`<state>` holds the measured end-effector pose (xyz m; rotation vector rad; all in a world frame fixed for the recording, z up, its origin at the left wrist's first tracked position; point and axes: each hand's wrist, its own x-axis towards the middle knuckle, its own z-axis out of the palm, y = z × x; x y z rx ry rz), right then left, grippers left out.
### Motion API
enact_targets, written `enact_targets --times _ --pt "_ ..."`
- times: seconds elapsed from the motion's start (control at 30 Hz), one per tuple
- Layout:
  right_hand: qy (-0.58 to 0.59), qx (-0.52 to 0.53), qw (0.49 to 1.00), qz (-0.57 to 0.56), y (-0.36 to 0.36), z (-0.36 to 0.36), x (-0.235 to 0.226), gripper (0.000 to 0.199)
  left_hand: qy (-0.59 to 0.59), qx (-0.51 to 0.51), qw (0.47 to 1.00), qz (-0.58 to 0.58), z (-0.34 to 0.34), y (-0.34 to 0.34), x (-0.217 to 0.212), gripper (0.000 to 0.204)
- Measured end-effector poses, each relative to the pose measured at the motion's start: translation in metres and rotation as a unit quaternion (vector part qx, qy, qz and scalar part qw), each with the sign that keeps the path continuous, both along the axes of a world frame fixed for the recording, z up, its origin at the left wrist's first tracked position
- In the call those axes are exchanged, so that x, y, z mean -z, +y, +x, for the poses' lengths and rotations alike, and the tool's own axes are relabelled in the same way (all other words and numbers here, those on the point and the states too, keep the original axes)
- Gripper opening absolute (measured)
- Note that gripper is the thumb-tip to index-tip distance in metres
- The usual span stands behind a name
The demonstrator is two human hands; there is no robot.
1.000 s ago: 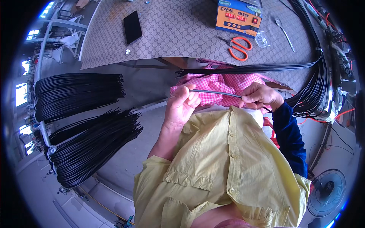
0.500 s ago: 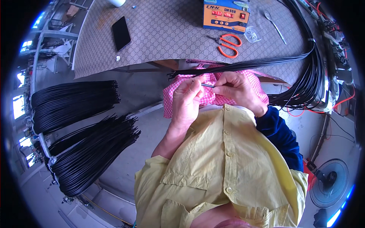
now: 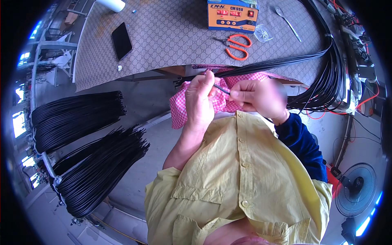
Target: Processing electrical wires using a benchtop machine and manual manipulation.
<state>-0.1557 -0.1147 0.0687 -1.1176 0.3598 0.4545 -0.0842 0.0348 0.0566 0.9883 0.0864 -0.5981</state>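
Between my two hands runs a short dark stretch of black cable (image 3: 221, 88), slanting down to the right. My left hand (image 3: 199, 98) is closed around its left end, thumb pointing up. With thumb and fingertips my right hand (image 3: 255, 97) pinches the other end; its back is blurred. Just beyond both hands, a bundle of black cables (image 3: 281, 63) comes across the table edge from the right, its left ends partly hidden behind my left hand. Pink checked cloth (image 3: 179, 107) lies beneath and behind my hands.
On the patterned table (image 3: 171, 36) are orange-handled cutters (image 3: 237, 47), an orange-and-blue box with a digital display (image 3: 232, 15), a phone (image 3: 122, 41), a spoon (image 3: 288, 24) and a small clear bag (image 3: 263, 33). Two thick cable bundles (image 3: 77, 116) hang at left; a fan (image 3: 356, 188) stands right.
My hands have moved slightly apart, and the cable between them shows longer and tilts more steeply. The whole view has shifted a little, moving the table items leftward.
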Motion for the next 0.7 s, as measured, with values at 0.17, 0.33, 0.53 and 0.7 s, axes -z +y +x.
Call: enact_targets --times 0.17,0.33,0.53,0.7 --pt "0.010 0.042 0.991 0.129 -0.013 -0.002 0.006 0.018 0.032 0.063 0.994 -0.086 0.009 0.008 -0.003 0.024" --pt "0.046 0.030 0.986 0.159 -0.017 -0.003 0.006 0.016 -0.006 0.100 0.994 -0.044 0.004 0.006 -0.006 0.016" --pt "0.054 0.025 0.992 0.114 -0.023 -0.001 0.004 0.016 -0.216 0.058 0.969 0.102 0.006 0.002 -0.008 0.012" --pt "0.007 -0.009 1.000 -0.011 -0.020 -0.002 0.002 0.022 -0.035 0.019 0.999 0.011 -0.005 -0.008 0.000 0.014"
